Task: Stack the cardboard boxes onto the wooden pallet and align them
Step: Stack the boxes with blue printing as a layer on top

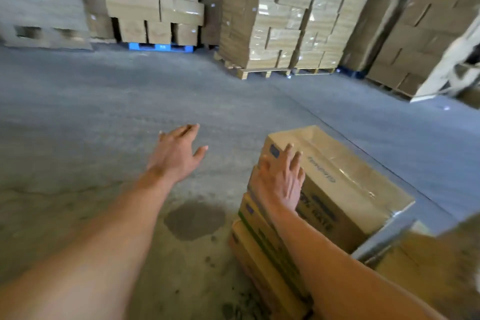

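A stack of cardboard boxes stands at the lower right. Its top cardboard box [345, 179] is taped and carries blue print. My right hand [281, 179] lies over the top box's near-left edge with its fingers spread and straight. Lower boxes [257, 249] of the stack show beneath it with green and blue side print. My left hand [178, 153] hovers open above the bare concrete floor, left of the stack, holding nothing. Whatever the stack rests on is hidden.
Tall wrapped box stacks on a wooden pallet [259, 73] fill the back centre. More stacks on a blue pallet [161, 47] stand at the back left. Another box [426, 262] sits at the lower right. A dark stain [194, 219] marks the floor.
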